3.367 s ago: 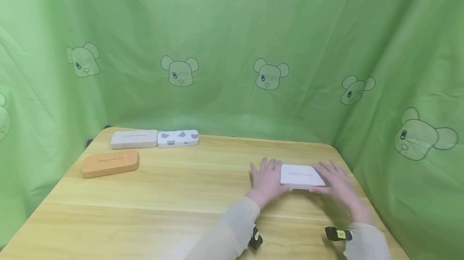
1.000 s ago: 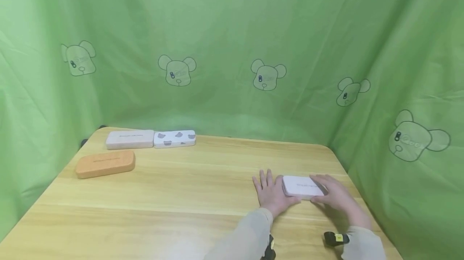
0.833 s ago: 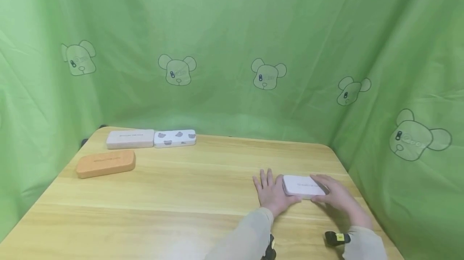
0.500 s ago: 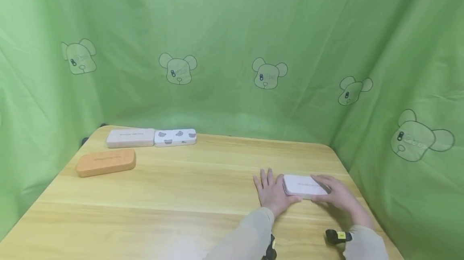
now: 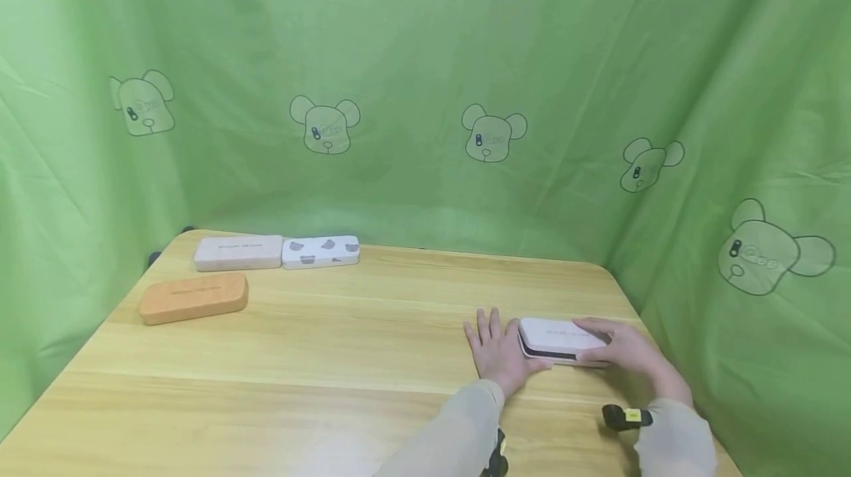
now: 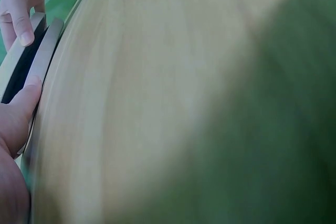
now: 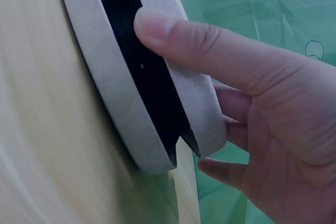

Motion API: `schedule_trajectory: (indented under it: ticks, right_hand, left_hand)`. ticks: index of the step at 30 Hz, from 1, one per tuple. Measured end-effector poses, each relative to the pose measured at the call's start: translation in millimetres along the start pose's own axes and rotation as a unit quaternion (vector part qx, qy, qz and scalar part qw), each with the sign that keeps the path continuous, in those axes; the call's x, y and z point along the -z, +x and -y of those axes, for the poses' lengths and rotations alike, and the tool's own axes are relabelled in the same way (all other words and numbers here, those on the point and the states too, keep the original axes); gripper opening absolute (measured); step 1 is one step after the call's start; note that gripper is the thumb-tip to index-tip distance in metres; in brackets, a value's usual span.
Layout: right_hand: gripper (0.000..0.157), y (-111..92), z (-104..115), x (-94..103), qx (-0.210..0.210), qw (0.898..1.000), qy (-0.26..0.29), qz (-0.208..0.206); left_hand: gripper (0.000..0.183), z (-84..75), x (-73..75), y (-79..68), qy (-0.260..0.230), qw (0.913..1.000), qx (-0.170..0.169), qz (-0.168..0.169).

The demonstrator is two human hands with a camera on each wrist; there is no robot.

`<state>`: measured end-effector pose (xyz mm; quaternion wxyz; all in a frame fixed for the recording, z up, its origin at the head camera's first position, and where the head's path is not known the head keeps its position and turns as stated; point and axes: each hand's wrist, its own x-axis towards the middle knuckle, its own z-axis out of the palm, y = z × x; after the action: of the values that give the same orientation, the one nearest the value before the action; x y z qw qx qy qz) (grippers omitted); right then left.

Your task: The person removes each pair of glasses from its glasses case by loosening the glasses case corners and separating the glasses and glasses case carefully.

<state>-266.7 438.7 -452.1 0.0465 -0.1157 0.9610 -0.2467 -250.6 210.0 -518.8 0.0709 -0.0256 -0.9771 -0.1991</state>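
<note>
Viewing remotely, I judge the pale case (image 5: 555, 337) only partly opened: right hand (image 5: 628, 348) pinching the raised lid (image 7: 194, 98), left hand (image 5: 500, 360), fingers spread, thumb pressing the base (image 7: 116, 90).

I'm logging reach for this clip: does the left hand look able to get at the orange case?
Probably yes: only bare tabletop shows between the left hand and the orange case, though that hand would first have to leave the part-open white case.

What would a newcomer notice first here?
Probably the partly open white case between the left hand and right hand, right of centre on the table, a dark gap under its lid. Then the orange case at far left, and the green curtain with cartoon faces behind.
</note>
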Motion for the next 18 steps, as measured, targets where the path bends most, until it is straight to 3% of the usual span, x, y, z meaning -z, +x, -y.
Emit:
schedule_trajectory:
  ticks: [8, 18]
  right_hand:
    - [0.068, 5, -6, 8.6, -0.015, 1.0, -0.002, 0.022]
    - [0.06, 7, -7, 17.8, -0.043, 0.997, 0.041, 0.058]
  left_hand:
    - [0.09, -3.2, 3.8, -0.9, -0.014, 0.9999, 0.008, 0.002]
    - [0.087, -6.5, 12.0, 0.1, -0.045, 0.9986, 0.016, 0.021]
